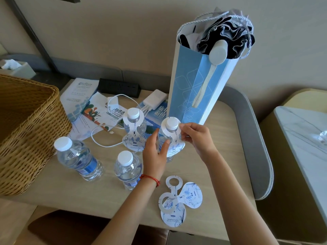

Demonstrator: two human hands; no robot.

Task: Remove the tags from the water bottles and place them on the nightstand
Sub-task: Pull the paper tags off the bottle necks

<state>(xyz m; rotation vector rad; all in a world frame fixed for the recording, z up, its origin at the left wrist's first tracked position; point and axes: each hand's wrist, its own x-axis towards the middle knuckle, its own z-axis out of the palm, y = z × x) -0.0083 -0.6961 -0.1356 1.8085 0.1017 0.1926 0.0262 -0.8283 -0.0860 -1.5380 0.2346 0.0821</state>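
A: Largest first — what carries the things?

B: A pale wood-look surface [203,167] with rounded corners, set against a beige wall [109,32]. A grey padded edge curves round its right side, and a white marbled top [304,138] stands well apart on the right.

A: And the large things on it?

B: A woven basket [26,124] at the left edge; a tall blue paper bag [191,92] at the back, upright, with dark fabric showing at its mouth. Leaflets [79,98], a white charger [155,99] with its cable and a black power strip [120,87] lie behind the bottles.

A: The bottles?

B: Four, all upright with white caps. Two untagged bottles [79,158] stand front left. A tagged bottle [134,128] stands behind them. The held bottle [169,131] is just beside it, to the right.

A: How does each grip lie?

B: The left hand [155,152] is wrapped round the held bottle's body, thumb laid across the front. The right hand [196,137] pinches the edge of the tag [175,142] near its ring, which sits round the bottle's neck under the cap.

A: Smallest items?

B: Two loose tags [178,202] lie overlapping on the surface, near the front edge, between the forearms. A red string circles the left wrist.
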